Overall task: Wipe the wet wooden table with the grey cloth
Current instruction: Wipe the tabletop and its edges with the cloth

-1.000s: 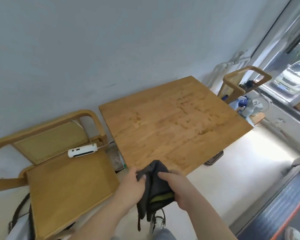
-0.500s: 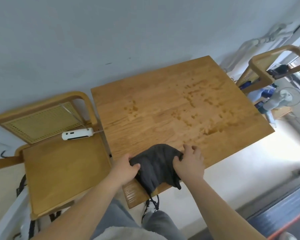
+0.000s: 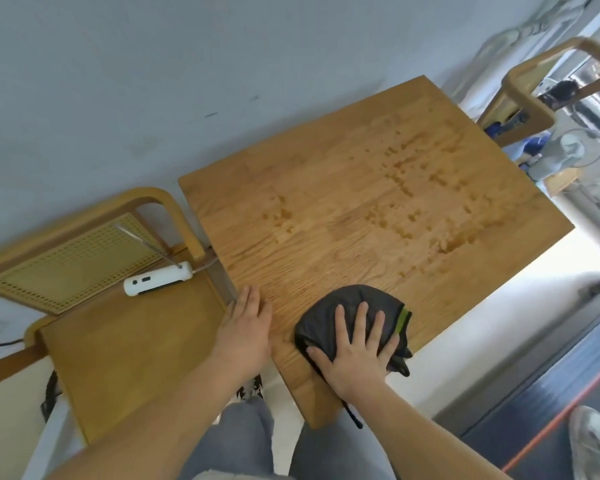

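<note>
A pale grey wall ran behind the wooden table (image 3: 326, 188), whose far edge stood against it. From my station I had the right hand (image 3: 355, 348) flat on the grey cloth (image 3: 354, 303), fingers straight and spread, pressing it rather than gripping it. The cloth lay bunched at the table's near edge, close to the near corner, with a thin dark strap (image 3: 352, 414) dangling over that edge. The left hand (image 3: 246, 327) lay open, palm down on the table's left edge, holding nothing. Beyond the cloth, water drops (image 3: 406, 171) speckled the middle and far right of the top, with a smaller patch toward the left edge. None of it looked wiped.

The risks, as I judged them: a bunched cloth could roll under a flat palm and smear the water instead of lifting it. A hard sweep toward the right edge could push drops onto the floor. A sweep left might send water toward what I took for a white power strip (image 3: 158, 278) on the chair (image 3: 129, 344) beside the table.

I could not see how the cloth was folded under the palm, nor whether the wood beneath it was wet. The second chair (image 3: 527, 102), past the far right corner, was cut off by the frame.
</note>
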Tool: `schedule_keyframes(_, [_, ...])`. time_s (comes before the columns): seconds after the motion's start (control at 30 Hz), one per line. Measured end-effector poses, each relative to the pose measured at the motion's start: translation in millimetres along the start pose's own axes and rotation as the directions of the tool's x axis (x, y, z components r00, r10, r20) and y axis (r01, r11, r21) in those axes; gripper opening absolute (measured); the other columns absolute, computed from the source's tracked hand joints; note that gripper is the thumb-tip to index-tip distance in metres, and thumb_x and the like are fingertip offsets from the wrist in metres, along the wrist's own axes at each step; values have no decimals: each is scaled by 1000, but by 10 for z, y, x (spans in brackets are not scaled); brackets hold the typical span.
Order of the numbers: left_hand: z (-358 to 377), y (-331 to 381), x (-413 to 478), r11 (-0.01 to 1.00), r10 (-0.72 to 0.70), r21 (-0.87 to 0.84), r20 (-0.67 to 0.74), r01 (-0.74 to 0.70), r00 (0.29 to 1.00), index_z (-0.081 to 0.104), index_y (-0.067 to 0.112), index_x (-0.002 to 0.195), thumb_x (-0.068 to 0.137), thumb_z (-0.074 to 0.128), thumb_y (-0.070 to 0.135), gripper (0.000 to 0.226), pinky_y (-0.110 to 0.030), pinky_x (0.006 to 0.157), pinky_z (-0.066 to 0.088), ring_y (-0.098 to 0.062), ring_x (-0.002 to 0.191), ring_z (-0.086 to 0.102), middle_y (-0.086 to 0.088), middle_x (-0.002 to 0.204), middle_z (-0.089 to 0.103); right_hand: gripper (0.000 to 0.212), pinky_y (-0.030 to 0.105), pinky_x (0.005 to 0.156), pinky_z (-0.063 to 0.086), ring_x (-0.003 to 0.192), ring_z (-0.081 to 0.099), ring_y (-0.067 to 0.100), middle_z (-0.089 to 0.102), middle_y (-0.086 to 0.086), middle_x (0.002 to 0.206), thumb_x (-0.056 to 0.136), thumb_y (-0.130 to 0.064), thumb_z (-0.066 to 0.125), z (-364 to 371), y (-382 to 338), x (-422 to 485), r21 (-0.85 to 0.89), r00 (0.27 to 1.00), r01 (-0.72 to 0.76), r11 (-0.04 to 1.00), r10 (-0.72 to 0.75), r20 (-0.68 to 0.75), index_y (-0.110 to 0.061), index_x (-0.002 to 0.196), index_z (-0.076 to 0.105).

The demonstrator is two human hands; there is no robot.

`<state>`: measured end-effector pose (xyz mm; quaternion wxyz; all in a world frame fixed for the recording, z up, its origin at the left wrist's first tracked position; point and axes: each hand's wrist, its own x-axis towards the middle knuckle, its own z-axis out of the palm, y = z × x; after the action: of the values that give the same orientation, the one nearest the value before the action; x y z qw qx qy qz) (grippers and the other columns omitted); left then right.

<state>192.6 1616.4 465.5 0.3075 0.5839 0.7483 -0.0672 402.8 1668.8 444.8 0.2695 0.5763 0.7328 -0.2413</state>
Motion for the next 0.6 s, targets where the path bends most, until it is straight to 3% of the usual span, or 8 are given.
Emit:
schedule_keyframes(0.13, [-100,-110,126,996,51,76,-28,-49,998,13,13,161,102,49,44,75,-43,127,-1,-30,156,-5,-13,170,-2,82,68,118,-18,149,-40,35,-42,1,163,92,-84,7,-140,222,115,-13,1000,8,1000,-8,0,-46,155,-30])
schedule_keyframes(0.27, [-160,-109,195,984,10,175,10,-12,1000,1,15,162,100,46,56,88,-44,125,-2,-32,156,-12,-16,169,-14,84,67,120,-16,152,-34,34,-37,0,166,91,-85,7,-441,514,432,98,986,-166,981,169,-14,-45,159,-22])
schedule_keyframes(0.4, [-153,-152,235,993,-11,117,53,5,999,0,21,163,100,46,59,87,-42,125,9,-27,155,-16,-11,168,-19,80,67,120,-12,153,-32,35,-31,3,169,97,-77,7,-331,300,472,248,948,-270,930,302,-101,-37,162,-20])
schedule_keyframes(0.5, [-184,-193,232,992,0,126,65,-8,998,0,22,163,100,45,59,86,-43,125,14,-27,156,-15,-10,169,-18,77,64,119,-19,152,-35,33,-29,2,169,99,-73,8,64,-168,142,263,956,-155,952,212,-204,-37,161,-19])
schedule_keyframes(0.6, [-212,-194,239,987,16,159,78,-28,997,1,21,163,100,44,59,86,-45,124,16,-29,156,-14,-12,169,-16,73,62,119,-23,155,-28,33,-21,3,171,101,-73,10,479,-331,-234,112,973,67,991,-40,-226,-37,163,-8])
